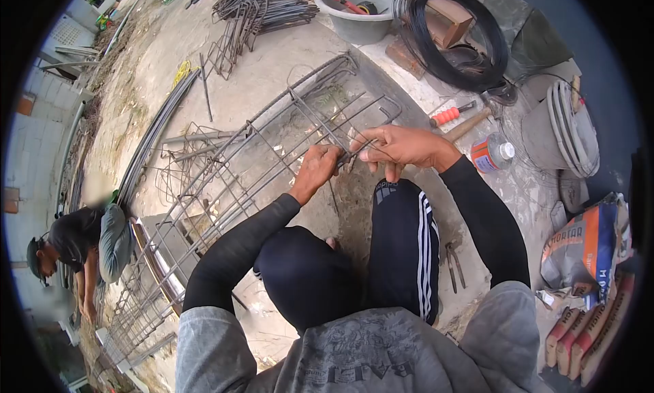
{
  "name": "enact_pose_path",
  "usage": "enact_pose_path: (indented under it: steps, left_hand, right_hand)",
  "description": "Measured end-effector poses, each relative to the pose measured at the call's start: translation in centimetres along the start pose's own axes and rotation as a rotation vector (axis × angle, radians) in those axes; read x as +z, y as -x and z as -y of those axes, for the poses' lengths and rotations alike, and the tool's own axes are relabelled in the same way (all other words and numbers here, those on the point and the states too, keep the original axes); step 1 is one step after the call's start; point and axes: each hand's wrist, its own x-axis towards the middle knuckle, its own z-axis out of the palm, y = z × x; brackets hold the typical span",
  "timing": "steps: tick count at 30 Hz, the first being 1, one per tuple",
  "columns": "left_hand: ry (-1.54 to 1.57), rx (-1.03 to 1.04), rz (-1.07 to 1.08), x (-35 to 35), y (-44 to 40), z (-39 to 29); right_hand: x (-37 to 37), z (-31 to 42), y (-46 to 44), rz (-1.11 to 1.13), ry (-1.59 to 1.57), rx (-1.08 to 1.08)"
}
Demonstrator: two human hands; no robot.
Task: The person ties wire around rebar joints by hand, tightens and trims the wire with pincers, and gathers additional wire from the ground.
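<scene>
A long cage of steel rebar [259,163] runs diagonally in front of my knees, with thin square stirrups around its long bars. My left hand [317,171] is closed around a bar near the cage's far end. Right beside it is my right hand [409,148], thumb and forefinger pinched together at a bar crossing, the other fingers bent downward. What the right fingertips hold is too small to make out. A pair of pincers [455,267] lies on the ground beside my right knee.
At right are a red-handled tool [446,116], a plastic bottle [492,153], a bucket [545,137] and a mortar bag [579,253]. A black wire coil [501,32] and grey basin [361,26] stand ahead. Cut bars [272,15] are piled beyond. Another person [78,240] bends over at left.
</scene>
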Motion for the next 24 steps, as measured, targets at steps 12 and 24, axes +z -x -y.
enact_pose_path:
  steps: [12,24]
  left_hand:
    - [0.265,-0.360,0.103,-0.4,-1.2,0.7]
    - [0.195,-0.331,0.119,-0.5,-1.3,0.6]
  right_hand:
    - [5.6,-6.9,-5.7,-0.845,0.367,-0.001]
    - [2.0,-8.5,-8.3,-0.573,0.250,0.000]
